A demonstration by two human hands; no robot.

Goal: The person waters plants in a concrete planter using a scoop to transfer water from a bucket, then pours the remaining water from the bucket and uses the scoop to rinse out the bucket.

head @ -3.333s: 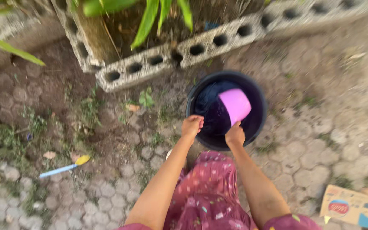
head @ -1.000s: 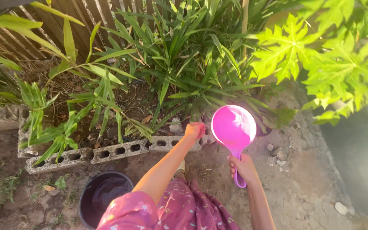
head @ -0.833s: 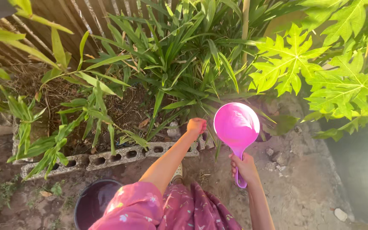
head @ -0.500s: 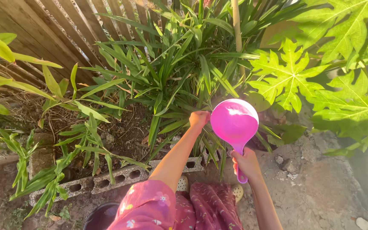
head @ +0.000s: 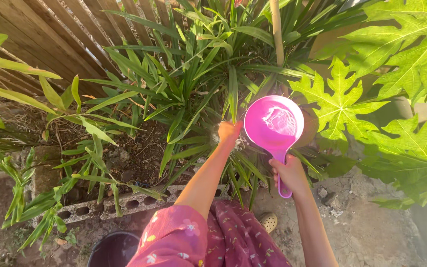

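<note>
Garden bed: long-leaved plants point(head: 198, 74) fill more view; black bucket point(head: 112, 249) nearly gone.
Pink dipper point(head: 274, 123): raised higher, water glinting inside.
Right hand point(head: 288, 173): clenched round dipper handle.
Left hand point(head: 229, 131): fisted beside bowl.

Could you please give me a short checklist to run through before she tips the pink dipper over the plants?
1. Right hand gripping the pink dipper by its handle: ok.
2. Water in the dipper bowl: ok, glinting inside.
3. Dipper over the long-leaved plants, not the paving: ok.
4. Left hand clear of the pour: not ok, right beside the rim.
5. Dark bucket close by: ok.
6. Soil dampness: cannot tell.
</note>
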